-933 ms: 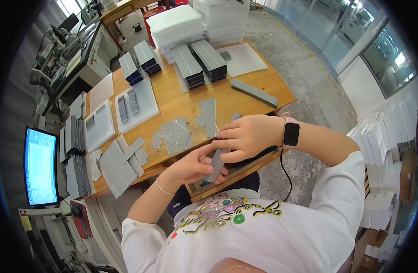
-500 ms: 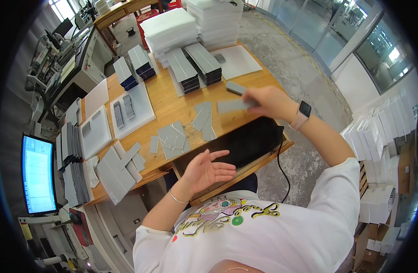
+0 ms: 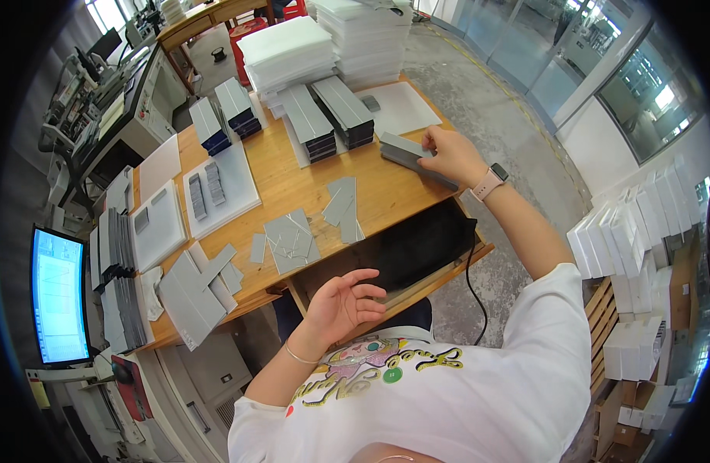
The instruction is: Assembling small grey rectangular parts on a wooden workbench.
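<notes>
Near the table's right edge lies a stack of long grey strips (image 3: 403, 151). My right hand (image 3: 452, 157) is closed at this stack, thumb and fingers pinching a grey strip on top of it; the fingers hide part of the strips. My left hand (image 3: 345, 303) hangs above the front of the pulled-out drawer, palm turned inward and fingers loosely spread, holding nothing. Loose grey plates (image 3: 342, 208) lie on the wooden table left of the stack. Farther left, a pile of scattered grey pieces (image 3: 291, 239) rests near the front edge.
The open drawer (image 3: 455, 265) juts out before me, with a black cable (image 3: 469, 285) hanging beside it. Stacked grey plates (image 3: 307, 116) and tall white sheet piles (image 3: 287, 50) stand at the back. A monitor (image 3: 59, 293) is at left; white boxes (image 3: 629, 231) fill the right.
My right hand has brought the grey strip from over the table onto the stack at the right. My left hand has drawn slightly lower, its fingers curling a little more.
</notes>
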Demonstrator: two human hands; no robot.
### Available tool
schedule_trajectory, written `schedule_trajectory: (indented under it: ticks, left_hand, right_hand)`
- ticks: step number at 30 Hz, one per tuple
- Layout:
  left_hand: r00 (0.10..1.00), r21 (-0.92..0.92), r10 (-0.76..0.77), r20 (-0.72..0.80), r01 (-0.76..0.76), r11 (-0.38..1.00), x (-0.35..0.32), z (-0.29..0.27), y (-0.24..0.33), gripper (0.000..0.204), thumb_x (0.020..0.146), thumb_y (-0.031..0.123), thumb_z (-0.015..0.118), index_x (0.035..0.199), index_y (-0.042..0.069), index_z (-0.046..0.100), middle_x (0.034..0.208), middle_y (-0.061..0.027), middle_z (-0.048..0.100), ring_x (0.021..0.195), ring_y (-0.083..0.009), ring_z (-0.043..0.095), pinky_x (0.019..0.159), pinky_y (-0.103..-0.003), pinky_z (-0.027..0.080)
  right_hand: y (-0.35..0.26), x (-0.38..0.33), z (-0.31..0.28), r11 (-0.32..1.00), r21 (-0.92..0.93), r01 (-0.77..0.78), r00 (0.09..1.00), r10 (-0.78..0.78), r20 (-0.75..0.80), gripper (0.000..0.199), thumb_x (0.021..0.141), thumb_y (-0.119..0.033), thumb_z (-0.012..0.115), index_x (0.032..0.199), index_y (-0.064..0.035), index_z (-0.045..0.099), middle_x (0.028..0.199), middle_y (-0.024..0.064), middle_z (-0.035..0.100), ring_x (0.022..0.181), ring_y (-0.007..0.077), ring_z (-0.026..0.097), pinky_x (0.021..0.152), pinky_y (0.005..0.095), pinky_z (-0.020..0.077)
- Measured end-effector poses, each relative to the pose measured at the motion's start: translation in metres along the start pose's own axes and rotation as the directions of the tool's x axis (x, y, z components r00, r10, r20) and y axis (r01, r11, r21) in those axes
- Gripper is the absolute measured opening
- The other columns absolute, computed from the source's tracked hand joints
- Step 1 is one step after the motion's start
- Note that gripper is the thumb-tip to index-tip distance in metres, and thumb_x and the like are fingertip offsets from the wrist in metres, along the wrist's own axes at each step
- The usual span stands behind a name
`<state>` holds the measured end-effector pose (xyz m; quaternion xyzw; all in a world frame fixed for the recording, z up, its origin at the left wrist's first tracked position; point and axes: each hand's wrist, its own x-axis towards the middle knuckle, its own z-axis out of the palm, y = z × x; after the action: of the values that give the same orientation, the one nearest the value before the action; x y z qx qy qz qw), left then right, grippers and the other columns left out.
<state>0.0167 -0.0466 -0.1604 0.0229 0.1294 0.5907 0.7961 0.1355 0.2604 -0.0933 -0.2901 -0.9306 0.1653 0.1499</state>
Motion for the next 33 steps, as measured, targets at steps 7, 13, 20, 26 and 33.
schedule_trajectory:
  ticks: [7, 13, 20, 26, 33]
  left_hand:
    - [0.999, -0.054, 0.036, 0.004, -0.036, 0.998, 0.001, -0.003, 0.001, 0.041, 0.086, 0.020, 0.031, 0.120, -0.002, 0.040, 0.100, -0.0215, 0.058, 0.085, -0.0347, 0.060, 0.077, -0.040, 0.050]
    - [0.999, -0.007, 0.036, 0.003, -0.036, 0.999, 0.001, -0.004, 0.001, 0.038, 0.088, 0.022, 0.032, 0.118, 0.001, 0.042, 0.100, -0.0187, 0.058, 0.087, -0.0319, 0.060, 0.077, -0.038, 0.050]
    - [0.990, 0.194, 0.087, -0.113, -0.064, 0.979, 0.008, 0.015, 0.007, 0.036, 0.087, 0.020, 0.034, 0.114, -0.001, 0.043, 0.094, -0.0197, 0.059, 0.081, -0.0311, 0.062, 0.074, -0.037, 0.051]
    - [0.986, 0.514, 0.064, -0.155, 0.025, 0.858, 0.028, 0.051, 0.011, 0.028, 0.086, 0.014, 0.037, 0.108, 0.000, 0.046, 0.089, -0.0170, 0.060, 0.078, -0.0269, 0.063, 0.070, -0.033, 0.052]
    - [0.990, 0.657, 0.032, -0.138, 0.067, 0.751, 0.053, 0.069, 0.022, 0.028, 0.087, 0.014, 0.036, 0.108, -0.001, 0.046, 0.089, -0.0152, 0.060, 0.075, -0.0245, 0.063, 0.068, -0.031, 0.052]
  right_hand:
    - [0.005, -0.005, 0.008, 1.000, -0.010, -0.014, 0.999, 0.014, 0.035, 0.026, 0.066, -0.019, 0.066, 0.083, -0.0051, 0.052, 0.080, 0.0112, 0.060, 0.078, 0.0280, 0.058, 0.067, 0.0353, 0.0450]
    - [0.005, -0.004, 0.009, 1.000, 0.014, -0.018, 0.998, 0.017, 0.061, 0.027, 0.067, -0.018, 0.066, 0.085, -0.0032, 0.052, 0.080, 0.0132, 0.060, 0.080, 0.0269, 0.059, 0.070, 0.0332, 0.0462]
    - [0.005, -0.002, 0.010, 0.999, 0.038, 0.007, 0.998, -0.010, 0.065, 0.029, 0.065, -0.019, 0.067, 0.084, -0.0030, 0.052, 0.079, 0.0138, 0.059, 0.078, 0.0281, 0.058, 0.068, 0.0339, 0.0456]
    - [-0.004, -0.002, 0.013, 0.998, -0.038, -0.042, 0.996, 0.045, 0.076, 0.029, 0.063, -0.017, 0.069, 0.082, -0.0040, 0.051, 0.078, 0.0152, 0.058, 0.077, 0.0312, 0.056, 0.066, 0.0366, 0.0447]
    - [-0.001, -0.006, 0.018, 0.998, -0.062, 0.003, 0.999, 0.000, 0.045, 0.029, 0.062, -0.013, 0.070, 0.082, -0.0052, 0.050, 0.078, 0.0134, 0.058, 0.078, 0.0317, 0.056, 0.066, 0.0388, 0.0443]
